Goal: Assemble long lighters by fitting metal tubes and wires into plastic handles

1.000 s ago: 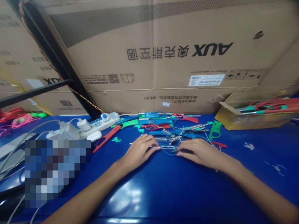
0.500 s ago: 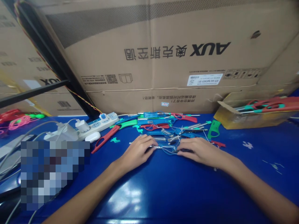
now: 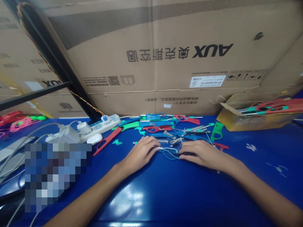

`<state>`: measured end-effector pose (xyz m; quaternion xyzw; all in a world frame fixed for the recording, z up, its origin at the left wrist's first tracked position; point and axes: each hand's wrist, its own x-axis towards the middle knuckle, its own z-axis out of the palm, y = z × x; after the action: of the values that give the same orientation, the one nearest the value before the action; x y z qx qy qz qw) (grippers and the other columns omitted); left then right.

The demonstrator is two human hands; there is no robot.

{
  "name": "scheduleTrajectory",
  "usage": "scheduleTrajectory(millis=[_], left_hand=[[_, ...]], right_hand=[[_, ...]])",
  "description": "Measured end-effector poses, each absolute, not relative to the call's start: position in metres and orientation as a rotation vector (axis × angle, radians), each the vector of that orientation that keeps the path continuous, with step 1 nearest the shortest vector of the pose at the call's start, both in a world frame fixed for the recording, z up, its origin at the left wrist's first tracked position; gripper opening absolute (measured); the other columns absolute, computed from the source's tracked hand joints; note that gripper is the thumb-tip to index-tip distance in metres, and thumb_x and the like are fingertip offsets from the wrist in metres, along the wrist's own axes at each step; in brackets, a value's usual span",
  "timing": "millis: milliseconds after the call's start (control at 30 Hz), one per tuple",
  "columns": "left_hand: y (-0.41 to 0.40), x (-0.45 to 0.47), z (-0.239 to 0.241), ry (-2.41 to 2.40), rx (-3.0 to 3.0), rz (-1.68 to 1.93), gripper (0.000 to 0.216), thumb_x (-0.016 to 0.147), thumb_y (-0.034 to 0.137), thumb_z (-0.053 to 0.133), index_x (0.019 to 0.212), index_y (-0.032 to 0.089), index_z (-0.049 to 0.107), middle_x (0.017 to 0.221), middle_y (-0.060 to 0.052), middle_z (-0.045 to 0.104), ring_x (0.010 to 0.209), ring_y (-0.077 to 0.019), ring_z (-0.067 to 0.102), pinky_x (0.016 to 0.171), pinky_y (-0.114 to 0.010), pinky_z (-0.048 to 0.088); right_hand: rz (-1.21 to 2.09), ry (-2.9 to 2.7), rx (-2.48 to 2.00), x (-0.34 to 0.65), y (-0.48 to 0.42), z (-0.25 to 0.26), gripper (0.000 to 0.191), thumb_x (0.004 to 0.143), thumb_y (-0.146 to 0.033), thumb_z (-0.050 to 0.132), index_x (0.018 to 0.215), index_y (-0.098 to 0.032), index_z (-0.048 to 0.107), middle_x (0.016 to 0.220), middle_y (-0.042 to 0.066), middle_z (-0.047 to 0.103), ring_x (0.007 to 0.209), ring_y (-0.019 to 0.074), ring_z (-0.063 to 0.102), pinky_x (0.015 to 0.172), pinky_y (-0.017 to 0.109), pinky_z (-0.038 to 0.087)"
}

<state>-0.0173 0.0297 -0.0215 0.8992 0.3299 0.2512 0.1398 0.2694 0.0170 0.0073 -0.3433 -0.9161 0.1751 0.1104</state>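
Observation:
My left hand point(image 3: 142, 153) pinches a small silvery metal piece point(image 3: 160, 147) between thumb and fingers; most of it is hidden. Across from it, my right hand point(image 3: 199, 153) is closed on a slim black piece point(image 3: 188, 153). Thin white wires point(image 3: 172, 149) run between the two hands. Just below the wires, a blue plastic lighter shell point(image 3: 169, 154) with a loop handle shows on the table, partly covered. Beyond my fingers lie loose lighter parts: clear cartridges point(image 3: 163, 141), blue shells point(image 3: 195, 136) and metal tubes point(image 3: 196, 128).
A cardboard box point(image 3: 258, 124) of red lighters stands at the right. On the left are a white power strip point(image 3: 100, 127) with chargers, a red lighter shell point(image 3: 107, 142) and cables. A large carton point(image 3: 156, 75) walls off the back of the blue table point(image 3: 153, 195).
The black piece in my right hand and the blue loop between my hands show a little more. Both hands stay nearly in place; the view has shifted slightly.

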Motion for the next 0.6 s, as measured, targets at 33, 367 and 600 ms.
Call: scheduleTrajectory(millis=[33,367,600], left_hand=[[0.0299,-0.0178,-0.0214,0.954,2.603,0.719,0.016,0.104,0.023,0.048,0.111,0.021,0.062,0.112,-0.005,0.065,0.105,-0.0204,0.059,0.095,-0.039,0.045],[0.0325,-0.0235,-0.0173,0.943,2.667,0.633,0.016,0.102,0.029,0.055,0.106,0.023,0.069,0.107,-0.002,0.066,0.102,-0.0193,0.061,0.092,-0.037,0.045],[0.0314,-0.0238,-0.0194,1.050,2.623,0.598,0.017,0.100,0.034,0.059,0.104,0.025,0.073,0.104,-0.002,0.068,0.098,-0.0208,0.062,0.085,-0.035,0.047]], right_hand=[[0.511,-2.694,-1.020,0.2691,0.0171,0.0072,0.022,0.101,-0.038,0.053,0.107,-0.024,0.070,0.101,0.002,0.071,0.089,0.0176,0.067,0.077,0.031,0.050],[0.528,-2.669,-1.123,0.2697,0.0171,0.0067,0.023,0.100,-0.043,0.053,0.107,-0.025,0.067,0.104,0.001,0.072,0.091,0.0190,0.067,0.076,0.032,0.047],[0.602,-2.650,-1.102,0.2687,0.0158,0.0109,0.024,0.100,-0.042,0.052,0.098,-0.024,0.066,0.097,0.001,0.071,0.085,0.0170,0.064,0.073,0.031,0.045]])
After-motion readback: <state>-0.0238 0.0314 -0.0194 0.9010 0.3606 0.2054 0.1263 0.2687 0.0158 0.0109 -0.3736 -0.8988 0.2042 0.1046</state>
